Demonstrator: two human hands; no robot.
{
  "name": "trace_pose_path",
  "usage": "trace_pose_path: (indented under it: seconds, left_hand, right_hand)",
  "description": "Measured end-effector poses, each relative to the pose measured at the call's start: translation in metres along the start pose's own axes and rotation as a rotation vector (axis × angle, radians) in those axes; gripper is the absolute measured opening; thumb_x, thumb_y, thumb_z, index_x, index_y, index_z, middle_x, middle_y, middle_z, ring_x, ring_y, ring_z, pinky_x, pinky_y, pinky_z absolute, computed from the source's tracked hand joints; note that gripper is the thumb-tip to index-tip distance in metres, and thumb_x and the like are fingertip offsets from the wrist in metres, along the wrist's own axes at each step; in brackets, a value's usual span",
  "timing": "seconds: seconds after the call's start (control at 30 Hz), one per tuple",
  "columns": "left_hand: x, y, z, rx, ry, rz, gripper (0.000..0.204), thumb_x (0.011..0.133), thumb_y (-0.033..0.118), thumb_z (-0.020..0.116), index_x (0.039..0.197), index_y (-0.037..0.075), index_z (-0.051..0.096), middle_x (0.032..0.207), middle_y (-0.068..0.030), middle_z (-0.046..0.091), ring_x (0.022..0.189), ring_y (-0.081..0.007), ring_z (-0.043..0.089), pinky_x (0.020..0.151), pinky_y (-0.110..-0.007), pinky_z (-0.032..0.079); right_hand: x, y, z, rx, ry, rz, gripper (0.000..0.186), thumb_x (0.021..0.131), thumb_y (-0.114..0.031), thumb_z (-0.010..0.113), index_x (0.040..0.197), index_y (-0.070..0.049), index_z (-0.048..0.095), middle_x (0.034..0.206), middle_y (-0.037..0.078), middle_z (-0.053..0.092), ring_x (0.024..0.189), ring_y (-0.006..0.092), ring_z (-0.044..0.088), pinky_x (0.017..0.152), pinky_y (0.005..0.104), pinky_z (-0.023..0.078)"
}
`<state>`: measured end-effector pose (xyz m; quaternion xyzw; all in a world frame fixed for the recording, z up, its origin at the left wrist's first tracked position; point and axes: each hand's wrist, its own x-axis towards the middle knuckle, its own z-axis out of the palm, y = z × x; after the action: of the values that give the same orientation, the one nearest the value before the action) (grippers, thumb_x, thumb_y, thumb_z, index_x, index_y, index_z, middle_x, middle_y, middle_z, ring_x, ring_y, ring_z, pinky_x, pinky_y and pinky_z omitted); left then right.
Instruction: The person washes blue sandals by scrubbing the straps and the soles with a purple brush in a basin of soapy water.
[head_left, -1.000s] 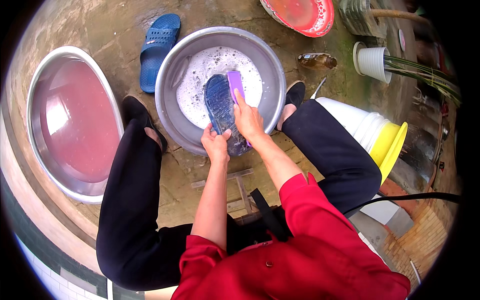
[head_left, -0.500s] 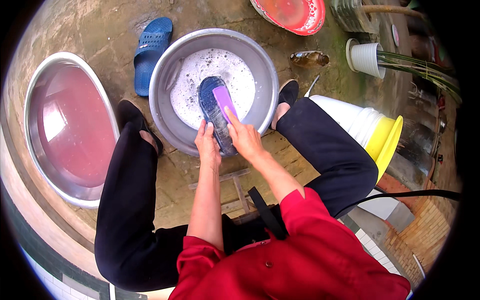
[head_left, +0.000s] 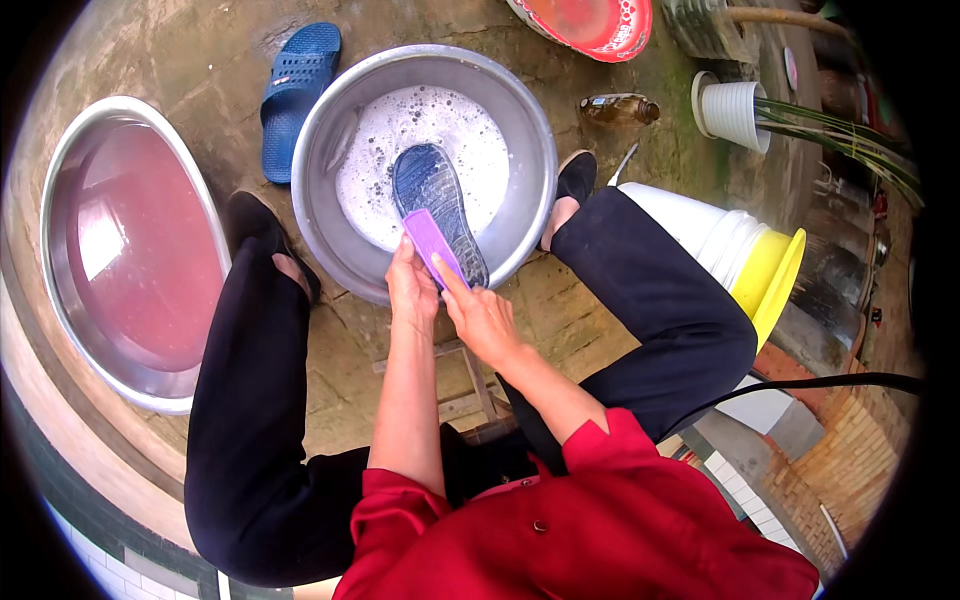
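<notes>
Over a metal basin (head_left: pixel 318 235) of foamy water (head_left: pixel 480 150), my left hand (head_left: pixel 411 283) grips the near end of a dark blue slipper (head_left: pixel 432 180). The slipper is tilted sole up, with wet suds along its ridges. In my right hand (head_left: pixel 482 318) is a purple brush (head_left: pixel 430 240), pressed against the near part of the sole, close to my left fingers. Its bristles face down and are hidden. A second blue slipper (head_left: pixel 298 95) lies on the ground just left of the basin.
A large metal tub (head_left: pixel 60 310) of pinkish water stands at the left. At the far right are a red-rimmed basin (head_left: pixel 625 40), a brown bottle (head_left: pixel 615 109) and a white plant pot (head_left: pixel 735 110). White buckets with a yellow one (head_left: pixel 765 270) lie beside my right leg.
My right hand has drawn the brush toward me along the sole, from its middle to the near end. My left hand still grips the slipper.
</notes>
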<state>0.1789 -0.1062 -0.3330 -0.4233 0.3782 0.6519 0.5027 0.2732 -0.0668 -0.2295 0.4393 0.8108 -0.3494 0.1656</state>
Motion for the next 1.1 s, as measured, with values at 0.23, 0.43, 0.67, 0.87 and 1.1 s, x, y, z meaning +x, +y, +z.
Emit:
trace_pose_path:
  seconds: [0.23,0.43,0.67,0.87,1.1]
  left_hand:
    - [-0.005,-0.004,0.009,0.020,-0.031,-0.018,0.036,0.102,0.024,0.047,0.129,0.001,0.048,0.121,-0.0154,0.061,0.108,-0.0259,0.061,0.094,-0.039,0.051]
    - [-0.001,0.004,0.002,0.002,0.027,-0.028,0.036,0.101,0.029,0.048,0.123,0.000,0.053,0.113,-0.0169,0.063,0.097,-0.0263,0.064,0.086,-0.040,0.053]
    - [-0.002,-0.006,0.007,0.112,0.034,-0.003,0.052,0.100,0.040,0.050,0.132,-0.001,0.047,0.110,-0.0168,0.063,0.096,-0.0258,0.064,0.084,-0.037,0.053]
    - [-0.002,0.004,0.008,0.057,0.088,0.032,0.054,0.100,0.040,0.049,0.135,-0.001,0.045,0.106,-0.0186,0.063,0.094,-0.0259,0.064,0.082,-0.037,0.053]
    - [-0.013,-0.001,0.020,0.160,0.110,0.024,0.051,0.100,0.041,0.047,0.134,0.002,0.049,0.102,-0.0161,0.064,0.087,-0.0229,0.064,0.072,-0.030,0.051]
  right_hand:
    - [0.082,0.024,-0.031,-0.043,0.169,0.096,0.053,0.095,-0.021,0.053,0.146,-0.029,0.038,0.069,0.024,0.062,0.070,0.0451,0.062,0.064,0.0550,0.048]
    - [0.013,0.004,-0.002,-0.035,0.006,-0.033,0.059,0.092,-0.020,0.059,0.145,-0.034,0.039,0.067,0.024,0.062,0.065,0.0444,0.063,0.060,0.0558,0.050]
    - [0.093,0.027,-0.035,-0.068,0.170,0.094,0.053,0.095,-0.022,0.053,0.146,-0.030,0.037,0.074,0.026,0.063,0.070,0.0457,0.062,0.063,0.0551,0.049]
    - [0.012,0.012,-0.002,-0.073,0.025,-0.082,0.056,0.093,-0.019,0.057,0.145,-0.032,0.039,0.067,0.026,0.061,0.069,0.0440,0.063,0.061,0.0545,0.049]
    - [0.089,0.032,-0.041,-0.115,0.144,0.075,0.051,0.096,-0.023,0.052,0.145,-0.029,0.039,0.071,0.025,0.063,0.071,0.0458,0.062,0.063,0.0548,0.048]
